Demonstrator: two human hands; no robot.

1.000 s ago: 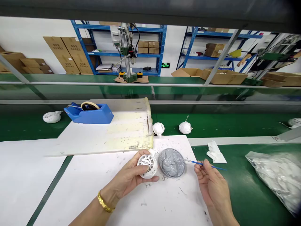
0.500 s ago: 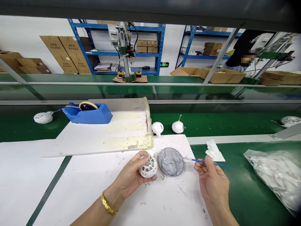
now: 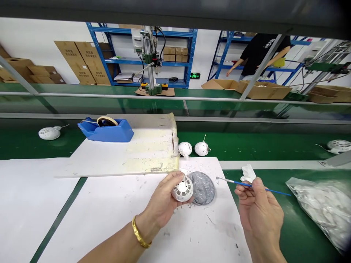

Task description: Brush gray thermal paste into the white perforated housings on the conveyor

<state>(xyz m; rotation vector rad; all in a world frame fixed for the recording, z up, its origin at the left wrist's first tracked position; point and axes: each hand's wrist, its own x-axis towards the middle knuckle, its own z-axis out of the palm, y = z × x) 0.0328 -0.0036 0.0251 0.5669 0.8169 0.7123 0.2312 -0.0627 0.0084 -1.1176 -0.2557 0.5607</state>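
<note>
My left hand (image 3: 164, 199) is closed round a white round plastic housing (image 3: 182, 189) with slots in its face. Just behind it lies a round dish of grey paste (image 3: 203, 188), partly covered by the housing and my fingers. My right hand (image 3: 260, 208) pinches a thin blue brush (image 3: 241, 183). Its tip, with a bit of grey on it, points left and is held to the right of the dish, apart from it. Two more white housings, one (image 3: 185, 149) beside the other (image 3: 202, 148), lie beyond the dish.
A blue tape dispenser (image 3: 109, 130) stands on a white foam board (image 3: 148, 146) at left. A crumpled tissue (image 3: 248, 173) and a clear bag of white parts (image 3: 318, 204) lie at right. More housings sit on the green belt (image 3: 246, 144). Another person (image 3: 259, 54) stands beyond.
The brush has drawn back rightward from the dish of grey paste. My left hand has shifted right with the housing, now overlapping the dish's left edge. The far person has moved left.
</note>
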